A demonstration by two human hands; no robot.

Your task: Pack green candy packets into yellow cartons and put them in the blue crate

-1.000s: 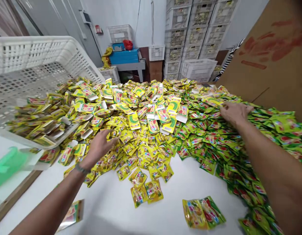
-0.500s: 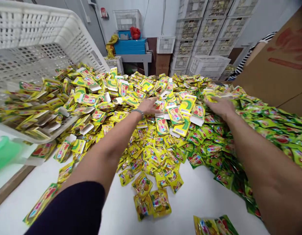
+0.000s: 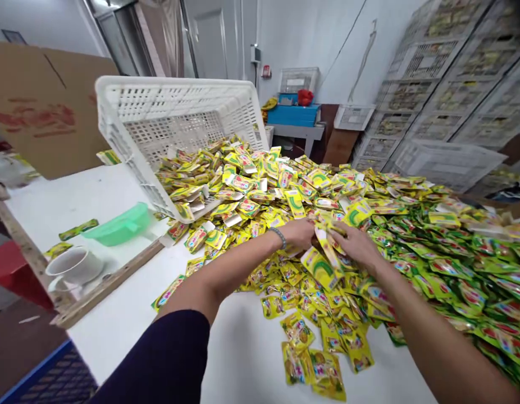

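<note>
Where the left hand point(image 3: 297, 233) and right hand point(image 3: 356, 244) meet, yellow sachets point(image 3: 323, 264) point nearward.

Head-worn camera, the only view: looks forward and down from my head, close over my left hand point(image 3: 296, 234) and right hand point(image 3: 357, 245), taking in the bench point(image 3: 117, 196), foil sachets point(image 3: 260, 191) and stacked plastic crates point(image 3: 437, 90) beyond.

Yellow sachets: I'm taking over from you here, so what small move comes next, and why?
Probably lift the yellow sachet straight up: the left hand and right hand are both at its top end, and loose sachets lie packed beneath it, so dragging it could disturb them.
</note>
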